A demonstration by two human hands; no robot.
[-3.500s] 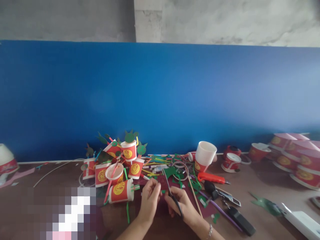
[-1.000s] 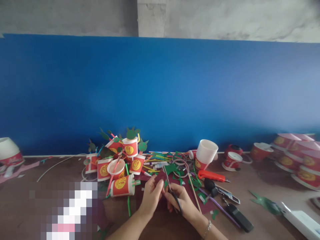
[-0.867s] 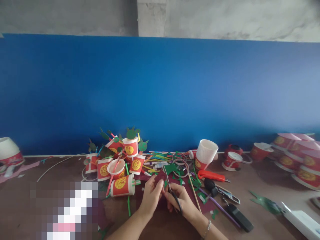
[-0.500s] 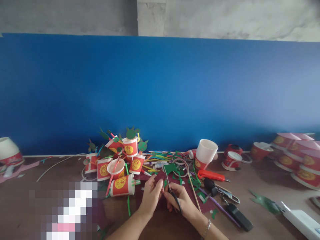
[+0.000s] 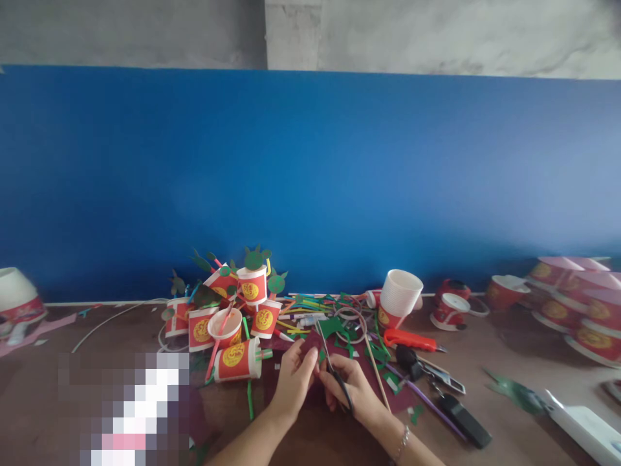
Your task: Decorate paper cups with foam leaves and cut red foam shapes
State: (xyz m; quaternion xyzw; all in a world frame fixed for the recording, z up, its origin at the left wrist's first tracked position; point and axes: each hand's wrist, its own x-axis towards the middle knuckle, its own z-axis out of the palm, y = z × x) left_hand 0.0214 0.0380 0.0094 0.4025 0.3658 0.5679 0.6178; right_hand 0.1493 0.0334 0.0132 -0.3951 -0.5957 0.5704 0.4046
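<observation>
Between the fingers of my left hand (image 5: 294, 375) is a piece of dark maroon paper (image 5: 311, 343), pinched near its lower part. My right hand (image 5: 353, 391) is closed around the black handles of a pair of scissors (image 5: 345, 390). The blades point up and away, right beside the maroon paper; whether they are cutting into it I cannot tell. Both hands meet close together over the table, fingertips nearly touching. Just past the scissors' tip lies green paper (image 5: 332, 325), with more green scraps (image 5: 392, 382) to the right.
Red paper cups (image 5: 237, 360) with straws and green paper shapes are heaped at left. Beyond my hands lie loose straws (image 5: 310, 304). To the right are a stack of white cups (image 5: 400, 294), an orange-red utility knife (image 5: 410, 340), keys with a black fob (image 5: 463, 419) and pink-topped cups (image 5: 599, 333).
Hardly anything differs. Both hands, the maroon paper and the scissors keep almost the same position.
</observation>
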